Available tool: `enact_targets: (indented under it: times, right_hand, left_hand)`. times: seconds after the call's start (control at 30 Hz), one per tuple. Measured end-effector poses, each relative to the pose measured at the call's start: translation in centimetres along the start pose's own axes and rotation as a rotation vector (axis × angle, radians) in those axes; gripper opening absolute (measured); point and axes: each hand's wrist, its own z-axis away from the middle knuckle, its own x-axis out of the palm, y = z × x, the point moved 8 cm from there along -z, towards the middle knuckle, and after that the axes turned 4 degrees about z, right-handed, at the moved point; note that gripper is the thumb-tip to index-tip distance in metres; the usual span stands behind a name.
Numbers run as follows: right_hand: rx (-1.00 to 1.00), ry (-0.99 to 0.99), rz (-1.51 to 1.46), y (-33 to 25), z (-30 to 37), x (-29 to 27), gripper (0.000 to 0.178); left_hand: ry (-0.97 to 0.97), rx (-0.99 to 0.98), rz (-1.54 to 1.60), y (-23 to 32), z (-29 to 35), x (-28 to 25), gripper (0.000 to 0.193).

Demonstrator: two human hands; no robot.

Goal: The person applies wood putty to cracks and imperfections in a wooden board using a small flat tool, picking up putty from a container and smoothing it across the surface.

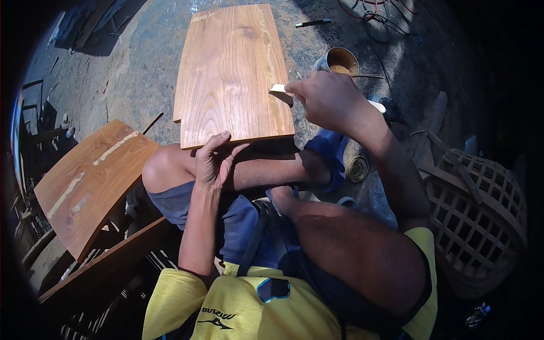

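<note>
A curved, light-brown wooden board (226,73) lies tilted across the far side of my lap, with a second edge showing beneath it at the left. My left hand (213,160) grips its near edge, thumb on top and fingers underneath. Along the board's right side runs a pale streak of filler (265,42). Pinched in my right hand (331,101) is a small, flat, pale scraper (277,88), its tip at the board's right edge beside the streak. Just beyond that hand stands an open tin can (341,59) of brown paste, with a thin stick (367,75) at its rim.
Another wooden board (93,178) with pale filler streaks rests at my left. A slatted basket-like frame (479,209) stands at the right. Near my blue sandal (330,153) lies a round lid (357,168). A dark pen-like stick (313,23) and cables (385,11) lie on the far floor.
</note>
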Motion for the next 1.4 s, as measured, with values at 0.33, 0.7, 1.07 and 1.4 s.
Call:
enact_targets:
  times: [0.33,0.7,1.07,1.4]
  right_hand:
    - [-0.030,-0.178,0.033,-0.7,1.8,-0.1,0.026]
    - [-0.051,-0.220,-0.034,-1.9,5.4,-1.2,0.033]
    - [-0.032,-0.153,-0.167,-1.3,5.9,-1.7,0.026]
    - [0.075,0.101,-0.170,6.0,-3.1,3.1,0.023]
  left_hand:
    - [-0.012,0.018,-0.034,0.7,0.3,0.1,0.025]
    - [-0.006,0.015,-0.011,0.4,0.3,0.4,0.022]
    - [0.047,0.023,-0.036,0.7,0.6,0.5,0.014]
    - [0.036,0.020,-0.012,0.2,0.4,0.7,0.013]
